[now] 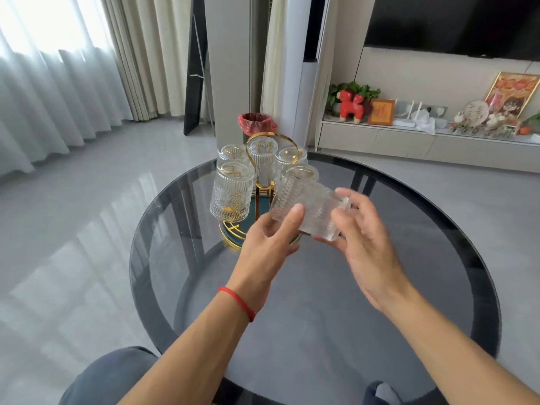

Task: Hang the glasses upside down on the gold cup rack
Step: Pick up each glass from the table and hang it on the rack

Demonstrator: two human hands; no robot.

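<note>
We hold one ribbed glass (306, 210) tilted on its side above the round worktop (321, 317), just in front of the gold rack (264, 182). Our left grip (263, 244) pinches its rim end; our right grip (362, 238) cups its base. Five glasses (232, 194) hang upside down on the rack.

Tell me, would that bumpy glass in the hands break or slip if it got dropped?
The ribbed glass looks thick and hard, so it would probably crack on the glass table. Its ridges likely help the left hand and right hand grip. Lying sideways, it might roll.
</note>
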